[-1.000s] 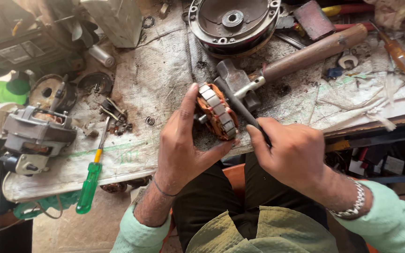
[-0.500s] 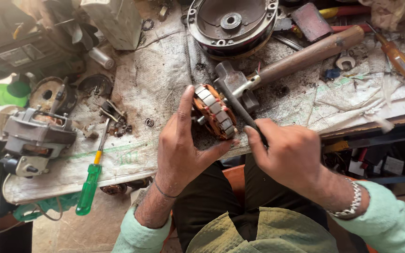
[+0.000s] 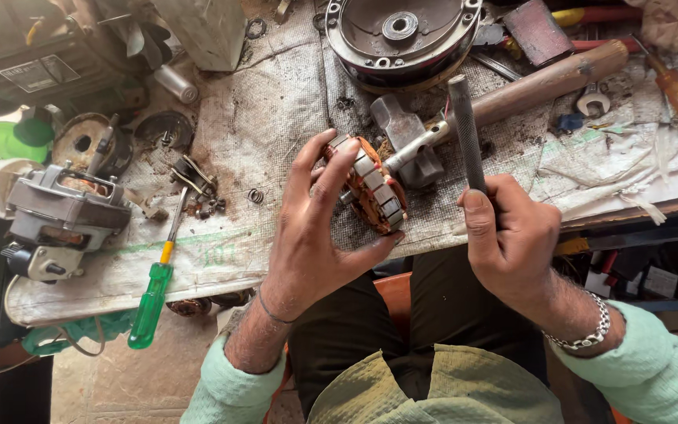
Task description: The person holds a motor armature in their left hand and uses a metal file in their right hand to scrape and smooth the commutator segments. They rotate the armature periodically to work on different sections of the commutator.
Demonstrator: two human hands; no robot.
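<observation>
Keep your left hand (image 3: 308, 235) pinching the copper-wound motor core (image 3: 372, 187) steady above the bench (image 3: 260, 133); your right hand (image 3: 512, 239), closed round the steel rod (image 3: 466, 129), should align squarely.

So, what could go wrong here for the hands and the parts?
The left hand holds the copper-wound stator near the workbench edge; dropped, it may fall to the floor. The steel rod in the right hand could scrape the windings. Loose small parts may roll away.
</observation>
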